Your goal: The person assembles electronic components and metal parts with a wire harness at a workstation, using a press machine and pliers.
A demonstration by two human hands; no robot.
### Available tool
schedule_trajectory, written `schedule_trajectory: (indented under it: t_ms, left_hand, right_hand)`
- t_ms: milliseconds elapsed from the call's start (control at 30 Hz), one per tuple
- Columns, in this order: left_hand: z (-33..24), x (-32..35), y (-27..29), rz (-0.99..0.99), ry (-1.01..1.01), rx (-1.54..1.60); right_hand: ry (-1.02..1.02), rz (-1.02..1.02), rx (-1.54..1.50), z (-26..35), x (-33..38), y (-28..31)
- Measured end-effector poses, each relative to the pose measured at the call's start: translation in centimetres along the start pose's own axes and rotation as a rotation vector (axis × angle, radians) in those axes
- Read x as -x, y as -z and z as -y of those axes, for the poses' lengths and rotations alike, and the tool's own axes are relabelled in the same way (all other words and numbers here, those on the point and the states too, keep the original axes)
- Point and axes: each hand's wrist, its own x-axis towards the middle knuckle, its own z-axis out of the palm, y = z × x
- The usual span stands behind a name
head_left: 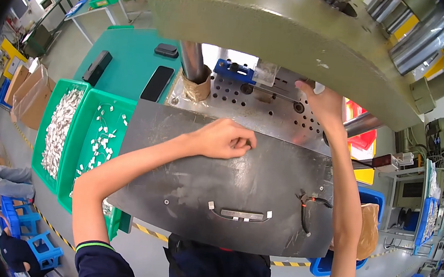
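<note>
My left hand (226, 139) rests on the dark metal plate (195, 184), its fingers curled in and nothing visible in them. My right hand (321, 105) reaches under the press's olive-green beam (278, 27), above the perforated steel bed (269, 112). Its thumb stretches left, apart from the other fingers, which are partly hidden. Left of it stand a blue fixture (235, 70) and a clear block (265, 73). Near the plate's front edge lies a metal strip (242, 214) with a thin wire and small white connectors. To its right are orange-and-black cutting pliers (306, 209).
At left, one green bin (58, 131) holds many small white parts; another (88, 123) holds wired connectors. A phone (157, 83) and a black case (97, 68) lie on the green table (125, 53). A steel column (191, 61) rises beside the bed. Blue stools (42, 249) stand lower left.
</note>
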Motion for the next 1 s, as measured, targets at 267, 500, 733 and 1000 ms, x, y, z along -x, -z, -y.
schedule_trajectory:
  t_ms: [267,500,733,1000]
  left_hand:
    - [1.4,0.5,-1.7,-0.068,-0.053,-0.13]
    - [1.2,0.3,-1.8,-0.072,-0.053,-0.17]
    - [0.7,0.4,-1.9,-0.056,-0.025,-0.182]
    - [-10.7,7.4,-2.5,-0.031,-0.05,-0.173]
  right_hand:
    - [0.106,-0.103,-0.036,0.1,-1.1,-1.9]
    - [-0.044,0.019,-0.477,-0.9,-4.8,-3.4]
    - [-0.037,0.151,-0.19,-1.1,-6.3,-3.5]
    - [0.529,-0.114,-0.136,2.9,8.7,1.2]
